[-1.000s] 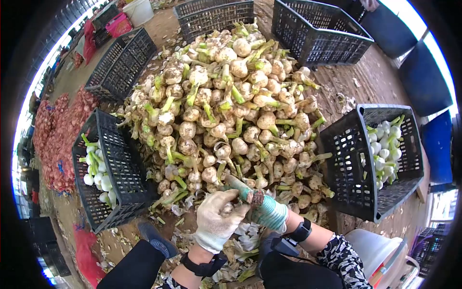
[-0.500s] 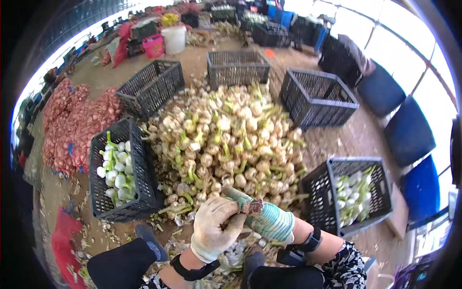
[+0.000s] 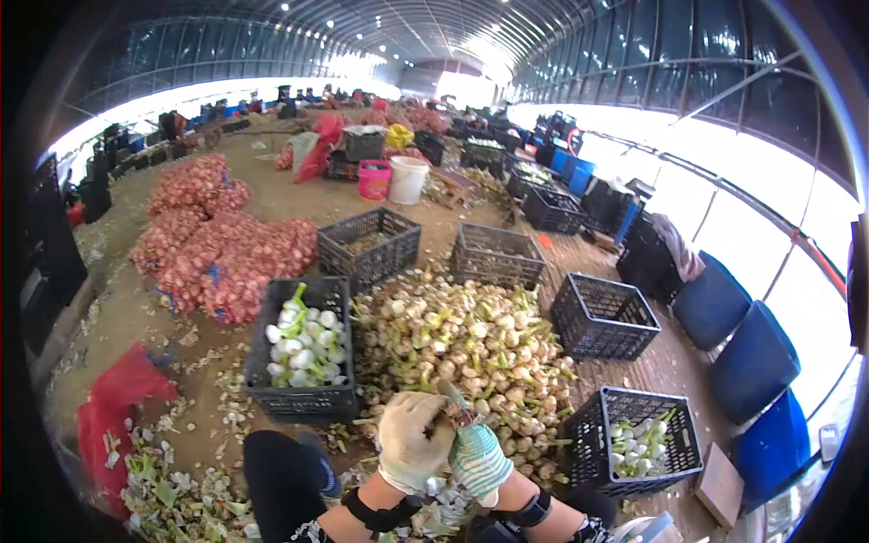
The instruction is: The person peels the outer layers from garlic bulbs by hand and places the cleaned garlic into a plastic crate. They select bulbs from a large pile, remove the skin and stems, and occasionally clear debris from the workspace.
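My left hand (image 3: 413, 442), in a dirty cream glove, is curled with its fingers bent inward. Pressed against it is my right hand (image 3: 480, 457), in a green-and-white striped glove with a brown soiled patch; its fingers are closed too. Whatever lies between the two hands is hidden. Both are at the near edge of a large heap of untrimmed garlic bulbs (image 3: 462, 339) with short green stems. Left of the heap, a black crate (image 3: 303, 404) holds clean white garlic bulbs (image 3: 308, 348). Another black crate (image 3: 588, 457) on the right holds more white bulbs (image 3: 641, 443).
Three black crates (image 3: 369, 249) stand around the heap's far side. Red net sacks of bulbs (image 3: 244, 262) lie at the left, a loose red net (image 3: 113, 425) nearer. Peelings (image 3: 176, 493) litter the floor. Blue barrels (image 3: 751, 362) line the right side.
My view has tilted up and turned left, bringing the long shed roof into sight. My hands stay together; the left-hand fingers have curled in further against the right glove.
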Motion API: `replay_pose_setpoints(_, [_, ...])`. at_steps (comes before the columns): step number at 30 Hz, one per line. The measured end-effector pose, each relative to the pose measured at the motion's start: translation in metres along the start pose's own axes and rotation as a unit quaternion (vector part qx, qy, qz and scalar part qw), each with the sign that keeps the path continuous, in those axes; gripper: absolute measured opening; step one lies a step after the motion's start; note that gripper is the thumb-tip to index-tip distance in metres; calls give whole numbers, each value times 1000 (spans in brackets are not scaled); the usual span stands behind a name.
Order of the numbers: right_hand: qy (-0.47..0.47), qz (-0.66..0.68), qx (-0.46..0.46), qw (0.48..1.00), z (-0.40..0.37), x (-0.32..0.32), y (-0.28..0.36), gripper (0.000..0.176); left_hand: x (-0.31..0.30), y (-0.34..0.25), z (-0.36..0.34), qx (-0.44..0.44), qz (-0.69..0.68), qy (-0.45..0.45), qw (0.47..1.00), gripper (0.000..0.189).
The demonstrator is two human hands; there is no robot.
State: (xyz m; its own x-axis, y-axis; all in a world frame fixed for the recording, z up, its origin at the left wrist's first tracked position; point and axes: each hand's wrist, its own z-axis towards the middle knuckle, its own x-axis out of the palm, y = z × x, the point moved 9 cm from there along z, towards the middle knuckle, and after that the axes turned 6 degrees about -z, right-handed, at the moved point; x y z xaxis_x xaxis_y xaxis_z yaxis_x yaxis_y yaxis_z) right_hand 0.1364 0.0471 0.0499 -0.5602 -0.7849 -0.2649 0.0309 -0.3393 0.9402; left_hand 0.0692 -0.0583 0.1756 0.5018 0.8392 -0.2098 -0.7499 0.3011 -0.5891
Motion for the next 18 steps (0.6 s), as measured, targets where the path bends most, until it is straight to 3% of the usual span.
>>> replay_pose_setpoints(2, [-18, 157, 94, 983, -14, 18, 35, 47, -7, 9, -16, -66, -57, 45, 995, 23])
replay_pose_setpoints(3, [-51, 249, 85, 963, -14, 26, 33, 50, -8, 15, -23, -99, -96, 59, 989, 21])
replay_pose_setpoints(4, [-65, 270, 142, 950, -22, 30, 24, 53, -7, 19, -31, -135, -138, 73, 978, 19])
replay_pose_setpoints(6, [-107, 227, -35, 967, -30, 21, 49, 50, -5, 42, -53, -323, -208, 90, 919, 23])
replay_pose_setpoints(8, [-232, 392, -2, 890, -49, -1, 104, 47, 7, 119, -92, -349, -351, -32, 868, 20])
replay_pose_setpoints(10, [-308, 164, -191, 917, -76, -31, 158, 36, 18, 117, -105, -494, -615, -23, 614, 29])
replay_pose_setpoints(12, [-366, 70, -142, 917, -94, -55, 147, 32, 4, 113, -103, -535, -563, -136, 615, 34])
replay_pose_setpoints(13, [-342, 194, -81, 916, -92, -61, 110, 23, 0, 105, -105, -555, -560, -187, 586, 35])
replay_pose_setpoints(14, [-178, 408, -57, 893, -84, -39, 80, 19, 2, 109, -98, -490, -592, -164, 619, 36])
replay_pose_setpoints(16, [21, 592, 57, 804, -86, 19, 39, 19, -1, 90, -101, -534, -550, -217, 604, 36])
replay_pose_setpoints(17, [-61, 496, 79, 863, -87, 24, -4, 18, 3, 75, -102, -542, -540, -207, 610, 34])
replay_pose_setpoints(18, [-146, 391, 107, 902, -93, 30, -37, 17, 2, 60, -96, -441, -538, -141, 705, 33])
